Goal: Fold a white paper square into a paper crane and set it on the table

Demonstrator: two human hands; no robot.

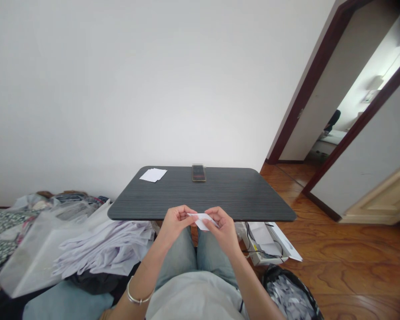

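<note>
My left hand and my right hand meet just in front of the near edge of a dark grey table. Both pinch a small white piece of paper between fingers and thumbs, holding it over my lap. The fingers of each hand are curled closed on the paper. A silver bracelet sits on my left wrist. On the far side of the table lie a few white paper sheets and a dark phone.
A heap of white bags and clothes lies on the floor to the left. Right of my legs are a white box with cables and a dark bag of paper scraps. An open doorway stands at the right over wooden floor.
</note>
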